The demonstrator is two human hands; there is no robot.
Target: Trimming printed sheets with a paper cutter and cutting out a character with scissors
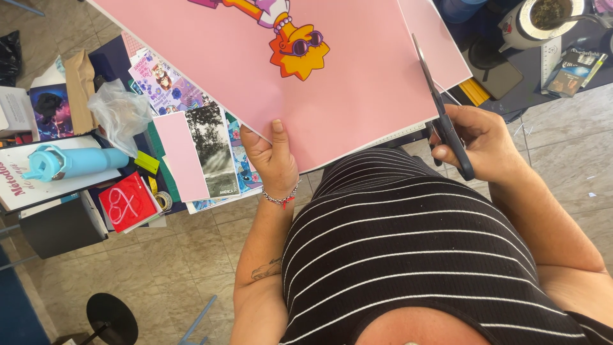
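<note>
My left hand (273, 160) pinches the near edge of a large pink sheet (357, 76) printed with a cartoon figure in orange and purple (297, 48). The thumb lies on top of the sheet. My right hand (479, 140) grips black scissors (440, 105) by the handles. Their blades point away from me and run along the sheet's right side, where a narrow pink strip (440, 38) lies beyond the blade. The sheet is held above a dark blue table.
Printed pictures and a pink card (182, 156) lie on the table's left part, with a crumpled clear bag (118, 112), a light blue bottle (70, 163) and a red booklet (128, 201). A white pot (543, 19) and a small box (571, 70) sit at right. Tiled floor lies below.
</note>
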